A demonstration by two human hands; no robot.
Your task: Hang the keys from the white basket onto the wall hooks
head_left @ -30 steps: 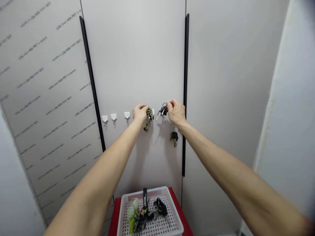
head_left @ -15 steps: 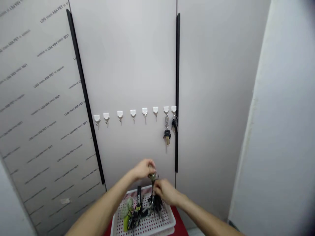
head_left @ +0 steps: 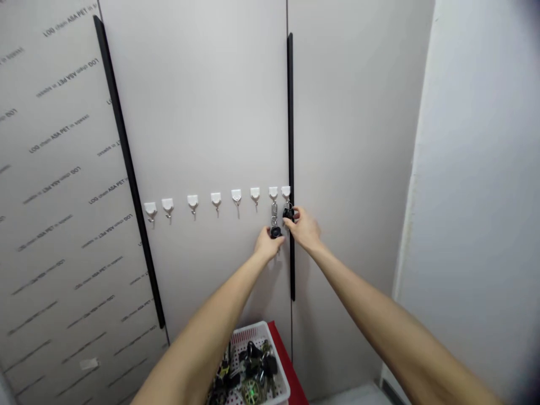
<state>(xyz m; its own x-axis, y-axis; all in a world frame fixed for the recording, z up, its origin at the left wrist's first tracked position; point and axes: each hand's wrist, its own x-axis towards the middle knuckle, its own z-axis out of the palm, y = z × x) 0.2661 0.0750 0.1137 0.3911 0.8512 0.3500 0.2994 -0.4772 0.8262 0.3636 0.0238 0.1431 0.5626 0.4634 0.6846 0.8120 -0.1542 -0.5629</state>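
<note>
A key set with a round black fob (head_left: 275, 232) hangs by a metal clasp and rings from a white hook (head_left: 273, 192). My left hand (head_left: 267, 245) is closed around the lower part of this set, hiding most of its keys. Just to the right, a bunch of black-headed keys (head_left: 288, 213) hangs on the rightmost hook (head_left: 286, 191). The fingers of my right hand (head_left: 304, 226) are closed on that bunch from its right side.
Several bare white hooks (head_left: 215, 198) run in a row to the left. Below, a white perforated basket (head_left: 278, 374) holds several key bunches (head_left: 253, 360) on a red surface (head_left: 291, 368). Long black handles (head_left: 291, 140) stand upright on the pale cabinet doors.
Both hands have left the keys above the basket and risen to the two hanging key sets. The metal items they handled are no longer in them. The view has shifted slightly.
</note>
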